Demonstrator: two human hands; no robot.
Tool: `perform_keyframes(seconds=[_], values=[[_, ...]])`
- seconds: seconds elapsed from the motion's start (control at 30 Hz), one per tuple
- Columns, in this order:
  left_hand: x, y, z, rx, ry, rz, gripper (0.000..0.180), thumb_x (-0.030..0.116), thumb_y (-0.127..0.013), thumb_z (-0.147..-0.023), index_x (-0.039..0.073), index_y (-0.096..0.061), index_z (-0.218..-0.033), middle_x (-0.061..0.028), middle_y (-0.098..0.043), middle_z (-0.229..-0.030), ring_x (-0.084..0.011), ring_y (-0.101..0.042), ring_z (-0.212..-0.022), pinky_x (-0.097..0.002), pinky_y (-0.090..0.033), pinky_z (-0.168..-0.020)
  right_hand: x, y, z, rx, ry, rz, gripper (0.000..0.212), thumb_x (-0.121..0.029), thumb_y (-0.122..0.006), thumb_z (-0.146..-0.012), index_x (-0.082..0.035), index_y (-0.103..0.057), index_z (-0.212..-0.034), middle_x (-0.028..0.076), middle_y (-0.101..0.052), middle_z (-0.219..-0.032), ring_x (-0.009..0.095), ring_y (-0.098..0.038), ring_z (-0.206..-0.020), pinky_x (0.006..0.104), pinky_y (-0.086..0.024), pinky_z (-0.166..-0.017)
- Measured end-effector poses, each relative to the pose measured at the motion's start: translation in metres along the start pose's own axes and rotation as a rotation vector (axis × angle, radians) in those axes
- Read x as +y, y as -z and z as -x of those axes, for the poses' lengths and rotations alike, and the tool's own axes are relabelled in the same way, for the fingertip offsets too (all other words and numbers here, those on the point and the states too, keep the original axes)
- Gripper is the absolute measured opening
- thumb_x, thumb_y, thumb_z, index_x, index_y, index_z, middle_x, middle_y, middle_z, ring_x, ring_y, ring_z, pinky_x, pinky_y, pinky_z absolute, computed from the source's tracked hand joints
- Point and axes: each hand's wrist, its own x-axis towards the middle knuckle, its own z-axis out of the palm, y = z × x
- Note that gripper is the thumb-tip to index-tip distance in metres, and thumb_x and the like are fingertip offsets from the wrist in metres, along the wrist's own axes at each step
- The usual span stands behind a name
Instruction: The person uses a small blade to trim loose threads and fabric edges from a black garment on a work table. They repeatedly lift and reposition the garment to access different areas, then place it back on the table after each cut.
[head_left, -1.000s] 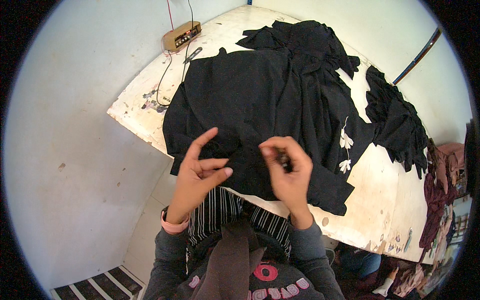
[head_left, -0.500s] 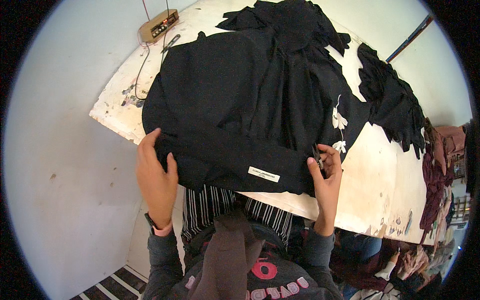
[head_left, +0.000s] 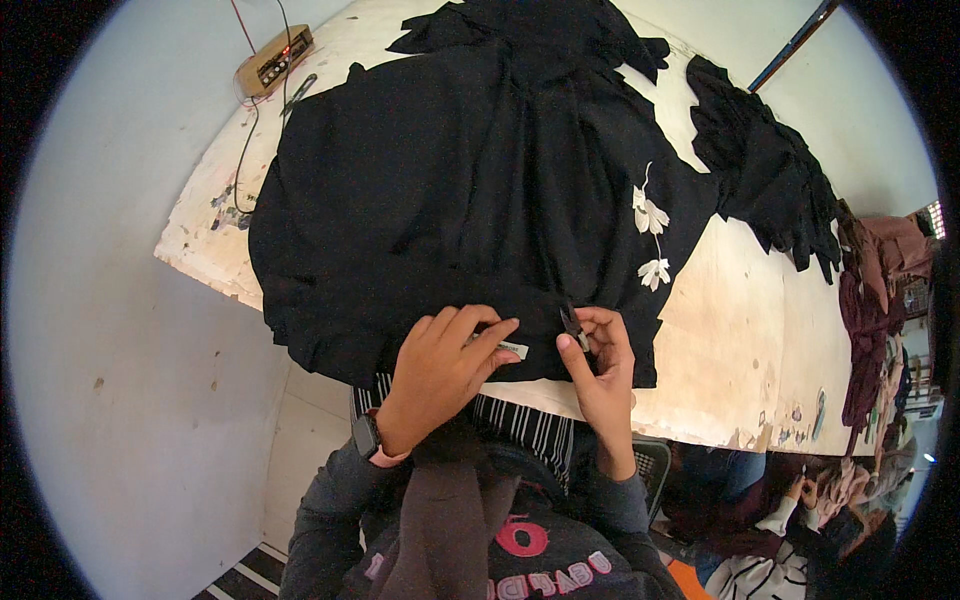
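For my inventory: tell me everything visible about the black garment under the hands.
The black garment looks like soft, matte cloth, spread over the pale table with long folds. White flower shapes decorate its right side. A small white label near its lower edge is partly covered by the left hand; the right hand holds a small dark tool beside the label.

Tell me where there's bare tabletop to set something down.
Largest: the pale wooden tabletop right of the spread black fabric garment, below the crumpled black cloth. A narrower strip lies left of the garment, partly taken by a thin black cable. Crowded: the centre, where the left hand and the right hand, holding small dark clippers, are over the garment.
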Motion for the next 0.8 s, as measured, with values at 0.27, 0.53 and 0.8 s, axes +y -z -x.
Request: perform_keyframes(seconds=[0.27, 0.53, 0.8], values=[[-0.025, -0.009, -0.014, -0.27, 0.087, 0.087, 0.016, 0.025, -0.074, -0.086, 0.01, -0.073, -0.09, -0.0038, -0.07, -0.096, -0.0253, -0.066, -0.087, -0.038, -0.051, -0.075, 0.012, 0.001, 0.0, -0.015, -0.012, -0.009, 0.028, -0.005, -0.071, -0.094, -0.001, -0.057, -0.119, 0.0, -0.061, -0.096, 0.005, -0.057, -0.087, 0.02, -0.045, -0.079], [-0.043, 0.005, -0.027, -0.33, 0.34, 0.438, 0.006, 0.011, -0.066, -0.093, 0.006, -0.07, -0.094, -0.0088, -0.075, -0.087, -0.0263, -0.073, -0.076, -0.0359, -0.056, -0.07, 0.015, 0.003, -0.002, -0.008, 0.001, -0.034, 0.029, -0.007, -0.073, -0.093, -0.001, -0.057, -0.118, 0.0, -0.061, -0.094, 0.005, -0.056, -0.085, 0.0191, -0.045, -0.076], [-0.048, 0.029, -0.029, 0.128, 0.28, 0.032, 0.008, 0.013, -0.066, -0.095, 0.006, -0.068, -0.092, -0.0078, -0.075, -0.087, -0.0258, -0.073, -0.079, -0.0368, -0.054, -0.066, -0.001, 0.003, 0.006, -0.024, 0.053, 0.181, 0.033, -0.014, -0.077, -0.091, 0.0, -0.059, -0.115, 0.003, -0.062, -0.089, 0.008, -0.056, -0.078, 0.0228, -0.046, -0.071]])
